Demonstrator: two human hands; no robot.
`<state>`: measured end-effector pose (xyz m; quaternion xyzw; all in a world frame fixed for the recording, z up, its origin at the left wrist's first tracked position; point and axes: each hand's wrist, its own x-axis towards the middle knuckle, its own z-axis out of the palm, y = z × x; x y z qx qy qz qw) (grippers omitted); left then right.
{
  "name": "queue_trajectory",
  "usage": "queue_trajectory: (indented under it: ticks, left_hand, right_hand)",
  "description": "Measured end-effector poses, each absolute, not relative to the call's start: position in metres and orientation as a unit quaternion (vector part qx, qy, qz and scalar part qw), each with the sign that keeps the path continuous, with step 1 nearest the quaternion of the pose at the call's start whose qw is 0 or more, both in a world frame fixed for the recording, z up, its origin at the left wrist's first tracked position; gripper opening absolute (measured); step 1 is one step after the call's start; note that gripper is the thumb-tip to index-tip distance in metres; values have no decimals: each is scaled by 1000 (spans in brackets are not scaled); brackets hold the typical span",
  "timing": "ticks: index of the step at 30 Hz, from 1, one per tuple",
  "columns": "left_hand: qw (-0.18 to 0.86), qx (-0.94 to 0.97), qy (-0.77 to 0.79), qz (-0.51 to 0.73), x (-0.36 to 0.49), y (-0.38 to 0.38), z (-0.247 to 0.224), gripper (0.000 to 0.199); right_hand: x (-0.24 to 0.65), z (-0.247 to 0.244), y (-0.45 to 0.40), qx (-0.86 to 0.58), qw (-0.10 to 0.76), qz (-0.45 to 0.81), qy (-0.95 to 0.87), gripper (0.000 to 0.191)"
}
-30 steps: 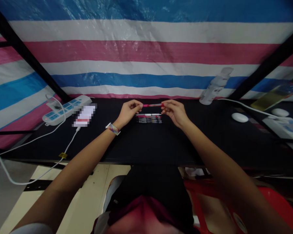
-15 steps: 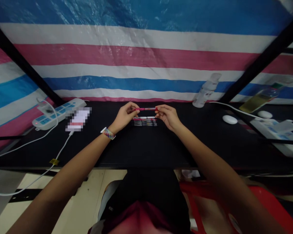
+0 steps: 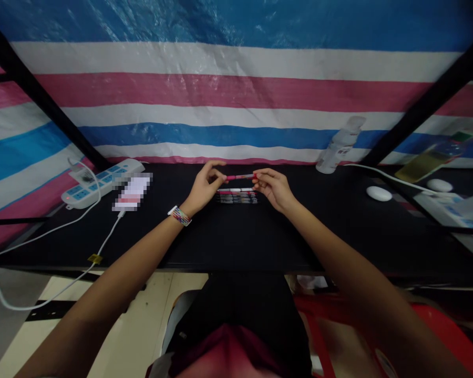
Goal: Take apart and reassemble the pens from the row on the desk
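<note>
A red pen is held level between my two hands, behind a row of several pens lying side by side on the black table. A white pen is the rearmost of that row. My left hand pinches the red pen's left end between thumb and a finger, with another finger raised. The right end is in the fingertips of my right hand. A woven multicoloured band circles my left wrist.
At the left are a power strip, a phone and white cables. To the right stand a clear bottle and a green-capped bottle, near a white oval object. A striped sheet hangs behind.
The index finger of my left hand has lifted away from the red pen. The pen now tilts slightly, its right end a little higher. The whole view has shifted slightly.
</note>
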<state>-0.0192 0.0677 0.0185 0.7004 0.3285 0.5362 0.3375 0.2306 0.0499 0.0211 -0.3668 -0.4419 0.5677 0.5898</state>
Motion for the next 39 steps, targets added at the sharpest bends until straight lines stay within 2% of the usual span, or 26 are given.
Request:
queue_trajectory:
  ticks: [2, 3, 5, 9, 14, 17, 20, 21, 25, 27, 31, 36, 39]
  left_hand:
    - [300, 710, 329, 545, -19, 68, 19, 50]
    - [297, 710, 335, 544, -19, 68, 19, 47]
    - [318, 700, 353, 533, -19, 69, 18, 30]
    - [327, 702, 366, 516, -20, 70, 16, 25]
    - [243, 725, 356, 538, -21, 69, 17, 50]
    - [267, 712, 388, 520, -22, 68, 17, 22]
    - [287, 713, 411, 491, -21, 69, 16, 46]
    - [291, 715, 411, 485, -21, 69, 16, 47]
    - [299, 715, 381, 504, -19, 67, 19, 24]
    - [292, 713, 371, 518, -18, 65, 21, 19]
    - [304, 697, 359, 541, -16, 62, 23, 17]
    - [325, 679, 359, 552, -16, 63, 22, 21]
    - [333, 682, 350, 549, -16, 64, 20, 22]
  right_hand:
    - [231, 21, 50, -369, 595, 564, -438, 16]
    - [231, 21, 50, -368, 598, 563, -437, 16]
    - [231, 20, 51, -361, 602, 559, -441, 17]
    - [230, 16, 52, -361, 596, 553, -456, 20]
    - [231, 15, 53, -367, 600, 548, -452, 19]
    - [231, 16, 52, -362, 600, 547, -457, 19]
    - [231, 16, 52, -365, 594, 545, -464, 20]
    - [231, 16, 52, -367, 594, 545, -464, 21]
    - [231, 16, 53, -381, 594, 548, -449, 20]
    - [231, 18, 52, -380, 595, 556, -438, 18]
    - [231, 24, 48, -358, 583, 602, -412, 14]
    - [235, 29, 46, -304, 549, 699, -343, 31]
    - [238, 29, 48, -298, 552, 697, -347, 25]
